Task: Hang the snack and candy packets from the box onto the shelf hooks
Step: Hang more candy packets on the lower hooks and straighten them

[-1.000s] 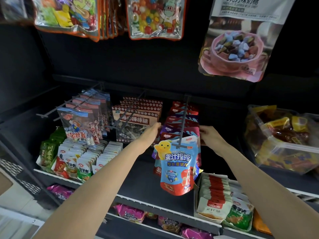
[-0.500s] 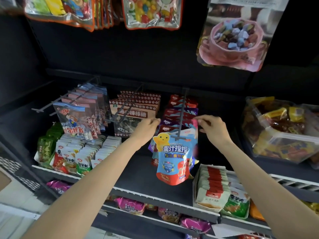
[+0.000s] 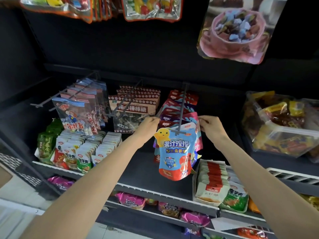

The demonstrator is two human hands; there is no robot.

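Left hand (image 3: 148, 124) and right hand (image 3: 211, 124) grips pinching pink packet (image 3: 190, 118) corners, behind blue packet (image 3: 174, 152)

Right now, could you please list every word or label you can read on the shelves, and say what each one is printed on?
"果汁捏捏", with "VITAMIN GUMMY" small above it: blue gummy pouch at the front of the right hook.
"梅心棒棒糖": brown lollipop bag on the middle hook.
"金丝猴": clear candy bag on the left hooks.
"川香": green packet on the left of the shelf.
Everything else, including the packets below and the bag top right, is too small or blurred to read.
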